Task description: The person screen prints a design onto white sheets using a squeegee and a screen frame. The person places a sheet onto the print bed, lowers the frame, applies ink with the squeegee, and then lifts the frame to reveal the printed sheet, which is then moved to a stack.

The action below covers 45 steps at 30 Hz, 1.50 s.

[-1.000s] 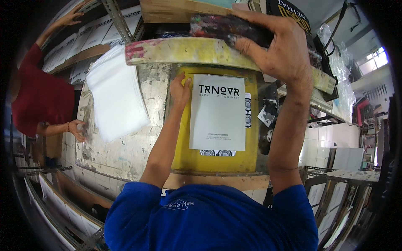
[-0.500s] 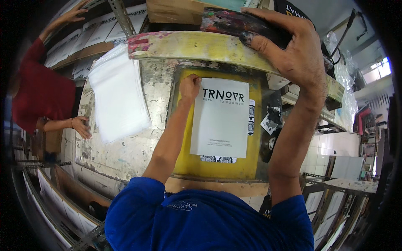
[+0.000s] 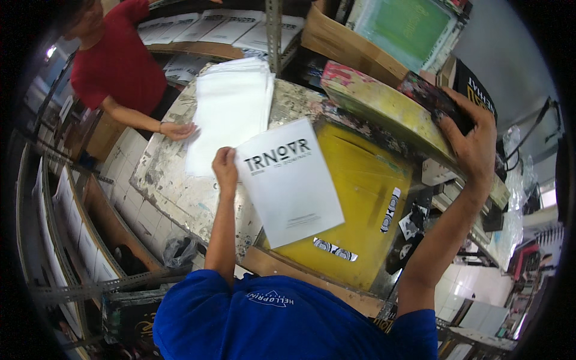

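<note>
My left hand (image 3: pixel 225 167) pinches the upper left corner of a white printed sheet (image 3: pixel 288 201) with black lettering. The sheet hangs tilted, partly over a yellow printing bed (image 3: pixel 360 186) and partly over the worn table beside it. Two strips with round black patterns, one a lower strip (image 3: pixel 335 249) and one a right-hand strip (image 3: pixel 390 210), lie on the bed. My right hand (image 3: pixel 471 135) is closed over the far right part of a raised, paint-stained screen-printing frame (image 3: pixel 378 102), beside its dark, ink-smeared part. What lies under its fingers is partly hidden.
A stack of white sheets (image 3: pixel 231 105) lies on the table's left, with a co-worker's hand (image 3: pixel 178 130) at its edge. Printed sheets (image 3: pixel 237 27) line a rack behind. A cardboard box (image 3: pixel 351 45) and a green screen (image 3: pixel 408 30) stand at the back.
My left hand has lifted the printed sheet off the yellow bed and moved it left, turning it. The strips beneath are more exposed. My right hand stays on the raised frame; the view has shifted.
</note>
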Motion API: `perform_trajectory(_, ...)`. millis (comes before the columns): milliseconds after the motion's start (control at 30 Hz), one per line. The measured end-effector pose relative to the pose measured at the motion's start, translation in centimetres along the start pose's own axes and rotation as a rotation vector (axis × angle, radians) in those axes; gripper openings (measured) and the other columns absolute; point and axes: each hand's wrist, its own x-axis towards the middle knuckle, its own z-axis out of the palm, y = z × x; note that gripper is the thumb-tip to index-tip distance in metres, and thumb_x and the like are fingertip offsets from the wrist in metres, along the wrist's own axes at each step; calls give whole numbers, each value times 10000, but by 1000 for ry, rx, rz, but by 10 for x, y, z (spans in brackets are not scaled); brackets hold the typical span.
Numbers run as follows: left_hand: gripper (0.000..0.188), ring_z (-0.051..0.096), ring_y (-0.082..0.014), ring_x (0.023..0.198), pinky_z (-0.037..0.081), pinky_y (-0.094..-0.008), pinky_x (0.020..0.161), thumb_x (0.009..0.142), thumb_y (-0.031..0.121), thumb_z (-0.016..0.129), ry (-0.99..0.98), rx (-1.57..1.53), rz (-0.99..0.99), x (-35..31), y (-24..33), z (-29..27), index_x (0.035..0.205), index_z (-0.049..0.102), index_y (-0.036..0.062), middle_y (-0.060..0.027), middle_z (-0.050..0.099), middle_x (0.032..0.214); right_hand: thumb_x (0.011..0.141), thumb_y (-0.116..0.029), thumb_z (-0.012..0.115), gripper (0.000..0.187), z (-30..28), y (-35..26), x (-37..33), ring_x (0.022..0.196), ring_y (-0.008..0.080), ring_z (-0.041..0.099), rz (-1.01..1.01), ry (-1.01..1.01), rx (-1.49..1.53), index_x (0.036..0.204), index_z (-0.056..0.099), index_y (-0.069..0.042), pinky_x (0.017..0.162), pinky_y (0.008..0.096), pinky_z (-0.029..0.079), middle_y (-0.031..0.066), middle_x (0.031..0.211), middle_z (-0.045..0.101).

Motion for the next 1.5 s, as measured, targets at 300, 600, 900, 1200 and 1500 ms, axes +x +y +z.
perform_trajectory(300, 211, 637, -248, 815, 509, -355, 795, 955, 147, 629, 463, 446, -86, 41, -46, -186, 1041, 679, -40, -153, 706, 928, 780, -65, 728, 466, 1, 1, -1, 949, 165, 706, 13, -31, 1, 1243, 704, -22, 904, 301, 523, 160, 1032, 764)
perform_trajectory(600, 414, 624, -359, 1170, 445, -464, 990, 830, 175, 796, 296, 742, 542, 41, 1, -58, 1224, 707, 83, -142, 710, 1188, 814, -20, 707, 437, 3, 2, -2, 947, 163, 688, 0, -56, 82, 1249, 683, 21, 926, 300, 520, 145, 1042, 758)
perform_trajectory(900, 272, 511, -325, 1334, 381, -504, 1064, 870, 265, 721, -186, 938, 180, 14, -36, 41, 1092, 747, 110, -90, 662, 1321, 822, -41, 731, 428, 1, 3, -1, 966, 170, 690, -13, -66, 89, 1243, 684, 27, 927, 308, 524, 160, 1051, 755)
perform_trajectory(1200, 122, 652, -266, 1161, 407, -446, 1012, 832, 157, 745, -14, 838, 364, 19, -39, 45, 935, 785, 106, -46, 755, 1104, 803, -68, 747, 451, 2, 4, -2, 947, 176, 701, 22, -32, 50, 1246, 693, 2, 911, 311, 524, 162, 1036, 758)
perform_trajectory(1500, 241, 669, -290, 1130, 399, -513, 1068, 867, 305, 742, -637, 428, 26, -34, 50, 52, 977, 774, 94, -102, 733, 1159, 786, -103, 750, 449, 2, 11, -4, 964, 189, 715, 18, -19, 53, 1221, 704, -7, 910, 312, 521, 172, 1043, 759)
